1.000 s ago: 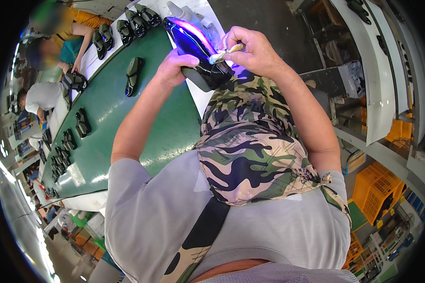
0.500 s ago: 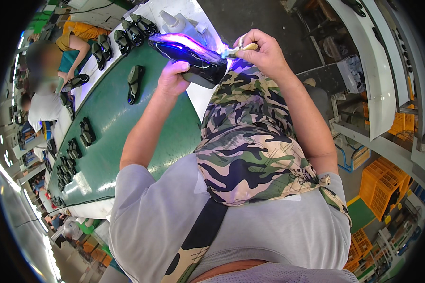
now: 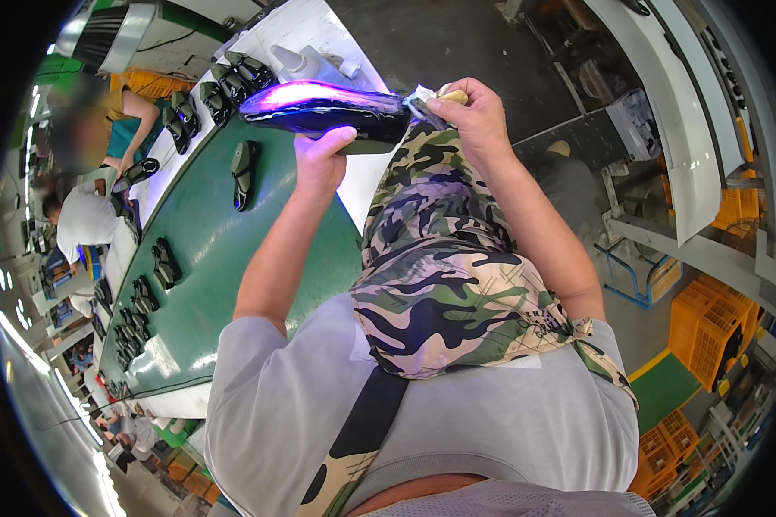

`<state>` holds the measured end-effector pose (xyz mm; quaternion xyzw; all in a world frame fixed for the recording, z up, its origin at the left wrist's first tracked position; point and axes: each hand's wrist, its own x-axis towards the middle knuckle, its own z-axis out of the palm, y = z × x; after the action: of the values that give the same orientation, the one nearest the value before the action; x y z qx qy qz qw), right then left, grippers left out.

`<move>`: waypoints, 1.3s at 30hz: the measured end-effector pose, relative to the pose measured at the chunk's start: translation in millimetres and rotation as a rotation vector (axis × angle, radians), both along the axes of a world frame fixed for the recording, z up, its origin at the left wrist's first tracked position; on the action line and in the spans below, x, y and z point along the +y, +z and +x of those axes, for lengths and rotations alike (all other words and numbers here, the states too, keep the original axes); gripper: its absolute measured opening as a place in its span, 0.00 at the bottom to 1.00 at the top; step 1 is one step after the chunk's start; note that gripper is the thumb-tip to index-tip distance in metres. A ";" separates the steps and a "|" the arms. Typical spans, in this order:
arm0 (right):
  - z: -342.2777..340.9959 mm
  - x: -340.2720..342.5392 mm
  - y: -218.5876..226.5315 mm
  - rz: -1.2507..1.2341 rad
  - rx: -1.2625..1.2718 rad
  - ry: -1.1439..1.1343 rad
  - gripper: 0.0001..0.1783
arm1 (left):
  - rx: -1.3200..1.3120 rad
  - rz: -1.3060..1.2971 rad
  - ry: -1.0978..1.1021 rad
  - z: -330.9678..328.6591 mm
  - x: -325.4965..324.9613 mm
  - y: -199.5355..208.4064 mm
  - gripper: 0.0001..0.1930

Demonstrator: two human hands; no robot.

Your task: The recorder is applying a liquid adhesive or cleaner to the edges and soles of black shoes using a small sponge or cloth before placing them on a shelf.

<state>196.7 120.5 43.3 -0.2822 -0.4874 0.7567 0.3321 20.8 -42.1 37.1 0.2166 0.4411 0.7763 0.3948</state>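
My left hand [image 3: 323,159] grips a glossy black shoe [image 3: 328,121] from below, thumb against its side. The shoe lies sideways above the white table edge [image 3: 353,185], and violet light shines along its upper side. My right hand [image 3: 483,121] is closed on a small tool with a pale yellowish handle [image 3: 453,98]. Whitish material at the tool's tip touches or nearly touches the shoe's right end; which of the two I cannot tell. Behind the shoe stands a translucent plastic bottle [image 3: 323,67] with a cone-shaped spout.
A green conveyor belt [image 3: 224,241] runs to my left, carrying a single dark shoe [image 3: 244,177] and several more farther along. Other shoes [image 3: 230,84] line the white ledge. A co-worker's arm [image 3: 138,112] reaches toward a shoe there. Orange crates [image 3: 707,332] stand on the right.
The shoe has turned more level and its left end has moved further left. My right hand with the tool has shifted slightly down, staying by the shoe's right end.
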 end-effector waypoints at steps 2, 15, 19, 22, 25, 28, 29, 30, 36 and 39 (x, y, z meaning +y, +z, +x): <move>-1.6 -0.5 2.0 -0.029 -0.041 -0.079 0.09 | 0.113 -0.045 0.073 9.4 6.2 9.3 0.31; 12.0 44.7 10.7 -0.136 0.155 -0.327 0.11 | 0.402 -0.134 -0.025 45.2 70.3 46.9 0.33; 65.4 77.4 -24.4 -0.316 0.231 -0.488 0.11 | 0.359 -0.087 -0.140 47.2 105.7 70.1 0.31; 108.3 91.4 -82.0 -0.466 0.187 -0.580 0.10 | 0.346 -0.068 -0.253 55.9 153.6 96.2 0.30; 136.8 89.4 -142.7 -0.564 0.089 -0.663 0.11 | 0.318 -0.039 -0.304 69.1 211.8 131.6 0.29; 155.5 84.4 -177.5 -0.610 0.052 -0.669 0.11 | 0.363 -0.025 -0.310 92.8 281.9 194.4 0.20; 160.0 85.9 -182.3 -0.637 0.038 -0.670 0.12 | 0.374 -0.001 -0.250 108.0 307.1 217.4 0.19; 161.2 89.8 -183.3 -0.648 0.068 -0.668 0.12 | 0.401 0.065 -0.293 111.5 336.5 237.8 0.16; 160.1 108.5 -189.1 -0.597 0.134 -0.672 0.12 | 0.818 0.164 -0.549 178.7 494.7 359.8 0.18; 159.3 106.0 -195.7 -0.571 0.159 -0.637 0.12 | 1.320 -0.184 -0.252 256.7 516.2 397.3 0.31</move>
<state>356.0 226.5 -152.4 -0.4397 -0.1202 0.7402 0.4942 277.5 474.1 434.4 0.6606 0.6252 0.3887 0.1471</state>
